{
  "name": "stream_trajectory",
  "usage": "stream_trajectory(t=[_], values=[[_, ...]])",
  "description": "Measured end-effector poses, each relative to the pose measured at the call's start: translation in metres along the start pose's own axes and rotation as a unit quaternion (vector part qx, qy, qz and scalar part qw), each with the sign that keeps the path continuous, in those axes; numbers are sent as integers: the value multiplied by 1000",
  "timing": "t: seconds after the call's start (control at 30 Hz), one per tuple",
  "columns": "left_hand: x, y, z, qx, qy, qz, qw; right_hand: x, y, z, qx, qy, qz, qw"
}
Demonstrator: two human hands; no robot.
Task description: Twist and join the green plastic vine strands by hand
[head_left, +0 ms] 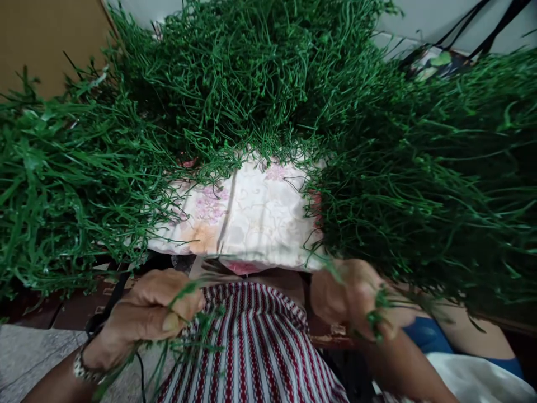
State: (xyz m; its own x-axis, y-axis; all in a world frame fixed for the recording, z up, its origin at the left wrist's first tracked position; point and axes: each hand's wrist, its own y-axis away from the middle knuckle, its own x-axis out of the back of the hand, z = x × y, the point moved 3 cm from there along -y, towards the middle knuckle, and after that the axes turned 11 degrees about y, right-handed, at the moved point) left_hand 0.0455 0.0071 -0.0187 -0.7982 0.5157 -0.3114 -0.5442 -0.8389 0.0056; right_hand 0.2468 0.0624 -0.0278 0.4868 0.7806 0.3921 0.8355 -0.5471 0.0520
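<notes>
Heaped green stems [268, 84] ring a floral cloth [251, 218]; left hand [155, 308] pinches a few stems at the cloth's near edge; right hand [356, 302] curls around another tuft; best kept aligned, grip light.

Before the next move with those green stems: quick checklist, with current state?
1. Left hand has stems: ok, fingers closed on a few thin green stems.
2. Right hand has stems: ok, closed around a small bunch.
3. Both hands sharp enough to judge the grip: not ok, the right one is blurred.
4. Bare work spot in front: ok, the floral cloth shows between the heaps.
5. Stem heap within view on all sides: ok, it surrounds the cloth left, far and right.
6. How many stems each hand holds: cannot tell.
</notes>
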Motion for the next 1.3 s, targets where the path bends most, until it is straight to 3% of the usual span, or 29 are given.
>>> stream_trajectory(t=[0.1,0.23,0.3,0.4,0.5,0.63,0.83,0.93,1.07,1.3], values=[[7,-10,-7,4,-11,96,995,0,-4,-3,24,-39,-20,999],[19,-29,-30,0,13,288,958,2,-13,0,-48,-85,157,983],[22,-38,-37,-8,-11,318,948,4,-15,0,-72,-104,227,966],[20,-46,-40,-30,-42,333,941,1,-23,0,-92,-60,244,963],[14,-50,-39,-64,-11,347,936,-9,-35,9,-128,15,202,971],[8,-52,-38,-97,100,355,924,-24,-44,25,-136,-99,162,972],[9,-51,-40,27,280,343,896,-27,-43,22,-88,-147,119,978],[7,-52,-40,42,336,304,890,-27,-46,18,-58,-235,98,965],[2,-52,-40,15,368,288,884,-28,-51,16,-15,-318,72,945],[-2,-45,-39,-40,392,285,874,-27,-53,13,20,-354,21,935]])
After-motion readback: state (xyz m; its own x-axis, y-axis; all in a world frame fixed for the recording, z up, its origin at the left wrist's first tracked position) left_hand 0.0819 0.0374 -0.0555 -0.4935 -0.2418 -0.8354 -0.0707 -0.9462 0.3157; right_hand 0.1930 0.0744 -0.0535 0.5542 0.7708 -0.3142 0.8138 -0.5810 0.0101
